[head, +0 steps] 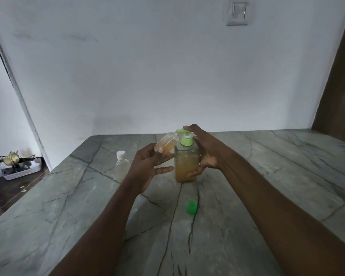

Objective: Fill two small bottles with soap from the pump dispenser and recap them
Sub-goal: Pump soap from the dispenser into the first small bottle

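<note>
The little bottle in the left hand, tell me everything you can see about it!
The little bottle is clear plastic, partly filled with amber soap. It has no cap on. It is tilted, its open mouth up against the green spout of the pump dispenser. The left hand holds it by its lower end, above the stone table.

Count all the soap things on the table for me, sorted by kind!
Small bottles: 2, one tilted in the left hand at the pump spout, one white-capped on the table
Pump dispensers: 1, held by the right hand
Loose green caps: 1
Total: 4
</note>
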